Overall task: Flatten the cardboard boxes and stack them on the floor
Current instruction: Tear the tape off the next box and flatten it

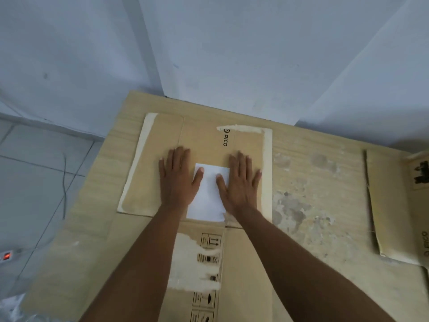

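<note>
While both arms stretch over the wooden table [313,182], the left hand [177,180] and right hand [240,182] lie palm-down, fingers straight and spread, on the flattened cardboard box [206,135], one either side of its white label [209,198] with thumbs on it. That box lies flat on the table near the wall; another flattened box [390,205] lies well apart at the right edge

Flattened box [209,135]: matt brown cardboard, pale tape-residue strips along its 9 and 3 o'clock edges. Label [210,194] on it: smooth white paper, matt. Cardboard sheet [239,263] at 6 o'clock: top ply torn off in rough whitish patches. Table top [313,205]: pale wood-grain finish, worn and blotchy at 3 o'clock. Floor tiles [34,177] at 9 o'clock: smooth grey.
</note>
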Action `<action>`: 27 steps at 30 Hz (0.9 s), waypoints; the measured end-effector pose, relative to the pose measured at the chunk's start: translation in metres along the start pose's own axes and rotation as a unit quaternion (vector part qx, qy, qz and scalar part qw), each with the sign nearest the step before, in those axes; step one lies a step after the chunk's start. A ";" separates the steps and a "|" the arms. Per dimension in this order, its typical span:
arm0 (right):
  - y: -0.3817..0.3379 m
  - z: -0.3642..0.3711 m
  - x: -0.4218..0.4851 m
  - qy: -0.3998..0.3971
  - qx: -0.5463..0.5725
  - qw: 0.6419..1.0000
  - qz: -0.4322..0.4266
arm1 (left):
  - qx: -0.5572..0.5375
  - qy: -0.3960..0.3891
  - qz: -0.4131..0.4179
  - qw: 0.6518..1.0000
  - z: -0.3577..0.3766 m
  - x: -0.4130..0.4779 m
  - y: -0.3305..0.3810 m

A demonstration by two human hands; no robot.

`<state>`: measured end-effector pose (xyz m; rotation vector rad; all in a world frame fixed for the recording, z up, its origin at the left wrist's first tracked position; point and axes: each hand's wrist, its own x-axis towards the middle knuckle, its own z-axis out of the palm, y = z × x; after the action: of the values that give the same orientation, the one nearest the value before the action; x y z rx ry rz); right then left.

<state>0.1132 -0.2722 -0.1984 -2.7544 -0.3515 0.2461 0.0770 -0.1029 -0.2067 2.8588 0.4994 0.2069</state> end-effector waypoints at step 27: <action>-0.005 -0.012 0.072 -0.078 0.070 0.994 0.041 | -0.372 -0.050 -0.149 0.915 -0.019 0.054 0.012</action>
<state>0.1836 -0.2516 -0.1945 -2.6215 -0.2500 0.4899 0.1274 -0.0910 -0.1801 2.0129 0.6552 0.1500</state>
